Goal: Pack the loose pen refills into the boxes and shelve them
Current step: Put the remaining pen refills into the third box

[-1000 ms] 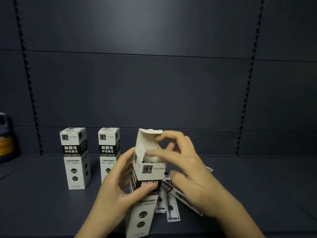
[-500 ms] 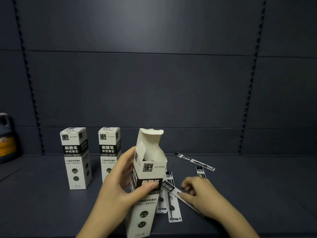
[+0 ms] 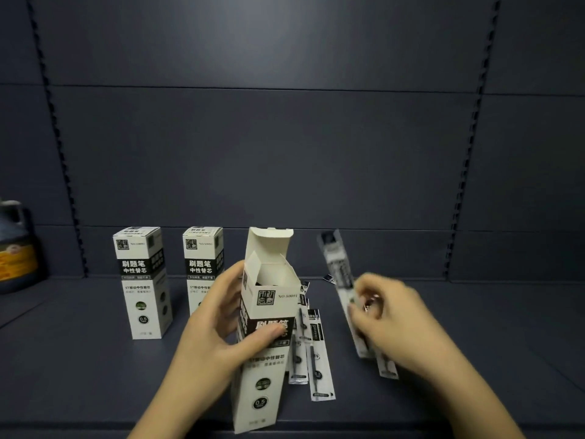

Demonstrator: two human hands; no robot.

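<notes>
My left hand [image 3: 221,324] grips a tall white-and-black refill box [image 3: 266,359] standing near the shelf's front edge, its top flap open. My right hand [image 3: 389,318] is to the right of it, raised off the shelf, pinching a packaged pen refill [image 3: 338,274] that tilts up and to the left, blurred by motion. Loose packaged refills [image 3: 318,353] lie on the shelf just right of the open box. Another refill [image 3: 387,365] pokes out under my right hand. Two shut boxes stand upright behind, one at the left [image 3: 142,283] and one beside it [image 3: 202,267].
The dark shelf board [image 3: 474,327] runs wide to the right. Its back panel has slotted uprights. A dark jug with an orange label [image 3: 14,248] stands at the far left edge.
My right hand left the box opening, dropped to the shelf, took hold of a refill and has now lifted it up to the right. The left hand and box stayed put.
</notes>
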